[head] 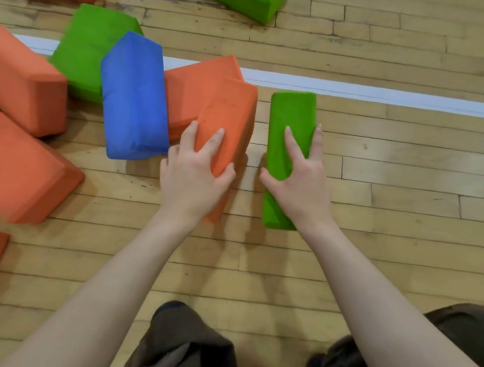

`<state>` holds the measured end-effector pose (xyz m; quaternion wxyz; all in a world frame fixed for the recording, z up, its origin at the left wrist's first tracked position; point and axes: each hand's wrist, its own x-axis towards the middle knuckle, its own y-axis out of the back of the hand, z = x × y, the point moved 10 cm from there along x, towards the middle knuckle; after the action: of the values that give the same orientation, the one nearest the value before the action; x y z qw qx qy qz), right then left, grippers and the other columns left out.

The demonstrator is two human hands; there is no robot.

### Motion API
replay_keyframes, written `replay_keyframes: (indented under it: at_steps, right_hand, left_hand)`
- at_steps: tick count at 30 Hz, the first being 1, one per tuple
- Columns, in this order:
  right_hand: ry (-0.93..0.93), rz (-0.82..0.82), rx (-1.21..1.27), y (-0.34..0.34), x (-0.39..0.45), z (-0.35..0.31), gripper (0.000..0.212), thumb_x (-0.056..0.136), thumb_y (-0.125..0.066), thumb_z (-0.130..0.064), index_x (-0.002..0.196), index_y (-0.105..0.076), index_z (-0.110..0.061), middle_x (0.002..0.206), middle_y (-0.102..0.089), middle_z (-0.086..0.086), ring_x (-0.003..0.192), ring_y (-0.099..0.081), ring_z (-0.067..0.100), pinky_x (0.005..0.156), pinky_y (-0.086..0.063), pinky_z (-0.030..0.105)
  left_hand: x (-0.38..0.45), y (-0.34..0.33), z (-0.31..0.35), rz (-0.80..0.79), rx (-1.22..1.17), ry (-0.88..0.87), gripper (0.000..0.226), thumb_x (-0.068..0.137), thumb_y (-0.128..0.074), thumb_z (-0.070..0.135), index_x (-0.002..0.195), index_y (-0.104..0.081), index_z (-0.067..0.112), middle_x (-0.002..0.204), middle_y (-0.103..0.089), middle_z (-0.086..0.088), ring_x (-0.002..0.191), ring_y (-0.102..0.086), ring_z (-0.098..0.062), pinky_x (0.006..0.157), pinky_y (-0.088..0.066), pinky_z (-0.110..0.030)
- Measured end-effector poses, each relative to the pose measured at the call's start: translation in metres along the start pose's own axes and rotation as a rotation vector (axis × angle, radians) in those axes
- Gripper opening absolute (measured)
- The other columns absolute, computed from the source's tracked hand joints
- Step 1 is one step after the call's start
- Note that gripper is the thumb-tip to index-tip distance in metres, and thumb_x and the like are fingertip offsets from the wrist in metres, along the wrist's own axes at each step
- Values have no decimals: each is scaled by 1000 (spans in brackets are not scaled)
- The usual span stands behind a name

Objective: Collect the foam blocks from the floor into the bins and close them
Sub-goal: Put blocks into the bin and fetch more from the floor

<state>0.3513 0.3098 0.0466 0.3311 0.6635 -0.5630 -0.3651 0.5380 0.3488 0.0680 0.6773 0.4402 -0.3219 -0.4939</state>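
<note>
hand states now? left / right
Left hand: gripping the orange block, fingers wrapped over its end.
Right hand: gripping the green block, thumb and fingers on opposite sides.

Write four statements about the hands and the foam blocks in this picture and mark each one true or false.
1. The right hand grips a narrow green block. True.
2. The left hand holds the blue block. False: it grips an orange block; the blue one lies beside it, untouched.
3. A white line is painted across the wooden floor. True.
4. A bin stands next to the green block. False: no bin is in view.
</note>
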Motion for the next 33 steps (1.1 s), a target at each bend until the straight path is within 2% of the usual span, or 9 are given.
replay_keyframes:
  at_steps: [5,8,13,16,21,25,27,30,33]
  right_hand:
    - [-14,-22,48,77,-19,-58,76,76,-68,-44,143,-34,-35,158,-5,4,134,-35,27,85,-48,38]
    - [-18,-49,70,137,-35,-107,75,77,-70,-43,143,-35,-35,158,-7,4,138,-29,23,87,-46,33]
    - [-52,-97,110,248,-74,-202,75,78,-69,-45,143,-33,-35,158,-8,1,137,-32,20,86,-47,32]
    - [-34,-154,144,310,-97,-252,75,78,-70,-43,144,-35,-34,158,-8,1,138,-31,19,93,-44,32]
    - [70,-220,117,390,-137,-329,76,79,-70,-43,145,-34,-32,158,-7,3,139,-28,21,99,-41,34]
    - [206,-263,63,426,-171,-368,75,80,-67,-46,145,-31,-34,158,-4,0,137,-32,21,92,-46,35]
    - [284,-308,60,432,-187,-378,74,80,-67,-46,144,-31,-36,158,-3,-3,137,-31,20,88,-49,36]
    - [348,-404,43,431,-213,-382,75,78,-68,-47,144,-31,-38,158,-6,-4,136,-33,21,90,-48,38]
    - [458,-482,13,431,-241,-377,74,78,-68,-47,143,-33,-38,158,-9,-3,137,-32,20,91,-44,34]
  left_hand:
    - [-3,97,15,-30,-68,78,60,73,-61,48,131,-53,34,146,-37,-7,117,-49,-35,96,-42,-47]
    - [-17,179,32,-3,-110,99,62,69,-53,51,128,-57,32,143,-42,-10,114,-53,-34,90,-46,-49]
    - [-54,331,67,26,-112,206,57,72,-60,46,128,-57,32,144,-41,-9,115,-52,-34,89,-42,-45]
    - [-72,418,95,57,-116,230,59,70,-53,50,126,-59,31,142,-44,-10,109,-54,-37,86,-46,-48]
    - [-113,529,122,65,-160,290,58,73,-62,45,129,-55,32,146,-39,-9,115,-50,-37,92,-44,-51]
    - [-166,582,125,128,-192,385,57,77,-67,42,131,-53,33,149,-35,-7,125,-44,-31,101,-38,-47]
    - [-194,597,124,179,-185,446,57,75,-63,45,131,-54,34,149,-35,-6,126,-43,-30,102,-38,-45]
    - [-235,602,122,223,-191,567,61,71,-56,50,130,-54,34,149,-34,-3,126,-43,-29,102,-39,-46]
    - [-282,590,131,246,-203,676,58,77,-64,48,132,-51,36,151,-31,-2,130,-39,-28,106,-34,-45]
